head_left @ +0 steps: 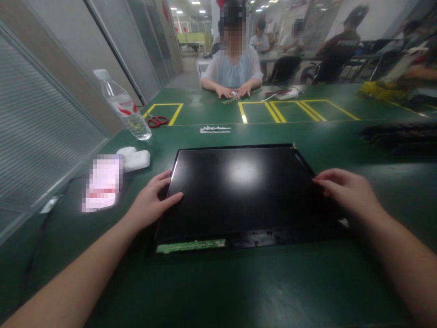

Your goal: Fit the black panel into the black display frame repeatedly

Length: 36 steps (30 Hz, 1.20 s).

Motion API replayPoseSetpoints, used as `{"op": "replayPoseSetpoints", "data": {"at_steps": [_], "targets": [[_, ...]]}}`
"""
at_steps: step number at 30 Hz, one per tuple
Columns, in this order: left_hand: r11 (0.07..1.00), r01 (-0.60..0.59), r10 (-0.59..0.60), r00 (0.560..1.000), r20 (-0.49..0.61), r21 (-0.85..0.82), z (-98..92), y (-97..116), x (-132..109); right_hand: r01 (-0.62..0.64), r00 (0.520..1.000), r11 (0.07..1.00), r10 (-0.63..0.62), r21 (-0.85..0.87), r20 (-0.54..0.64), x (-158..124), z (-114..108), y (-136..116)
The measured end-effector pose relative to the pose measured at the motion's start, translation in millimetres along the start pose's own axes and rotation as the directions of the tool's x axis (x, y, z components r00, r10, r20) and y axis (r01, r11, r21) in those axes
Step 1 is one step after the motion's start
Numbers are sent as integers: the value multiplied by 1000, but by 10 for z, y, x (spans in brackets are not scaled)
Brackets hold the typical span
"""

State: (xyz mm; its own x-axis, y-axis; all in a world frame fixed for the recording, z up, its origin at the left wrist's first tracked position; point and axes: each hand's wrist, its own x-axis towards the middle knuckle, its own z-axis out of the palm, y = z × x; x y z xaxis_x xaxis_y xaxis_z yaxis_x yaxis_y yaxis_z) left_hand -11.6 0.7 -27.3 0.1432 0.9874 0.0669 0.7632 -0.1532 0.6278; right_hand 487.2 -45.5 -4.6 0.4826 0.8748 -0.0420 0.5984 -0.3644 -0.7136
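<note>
A black LCD screen panel (239, 196) lies flat on the green table in front of me, with a bright reflection on its surface. A green circuit board strip (191, 246) runs along its near edge on the left. My left hand (155, 198) grips the panel's left edge, thumb on top and fingers at the side. At the right edge, my right hand (344, 187) is closed in a pinch, thumb against forefinger. Whatever sits between those fingertips is too small to make out. A small pale bit shows at the panel's far right corner.
Left of the panel are a lit phone (102, 182), a white case (136, 160), a water bottle (124, 107) and red-handled scissors (157, 121). White strips (215, 130) lie beyond the panel. Dark parts (403, 136) lie at right. Across the table sits a person (235, 68).
</note>
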Motion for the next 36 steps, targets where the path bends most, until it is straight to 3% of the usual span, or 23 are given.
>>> {"op": "replayPoseSetpoints", "data": {"at_steps": [18,36], "targets": [[999,-16,17,999,-36,32,29,-25,-7,30,1000,999,-30,37,2,1,17,35],[996,-36,36,999,5,83,17,-18,-3,12,1000,1000,-12,-8,-12,-11,7,-5]]}}
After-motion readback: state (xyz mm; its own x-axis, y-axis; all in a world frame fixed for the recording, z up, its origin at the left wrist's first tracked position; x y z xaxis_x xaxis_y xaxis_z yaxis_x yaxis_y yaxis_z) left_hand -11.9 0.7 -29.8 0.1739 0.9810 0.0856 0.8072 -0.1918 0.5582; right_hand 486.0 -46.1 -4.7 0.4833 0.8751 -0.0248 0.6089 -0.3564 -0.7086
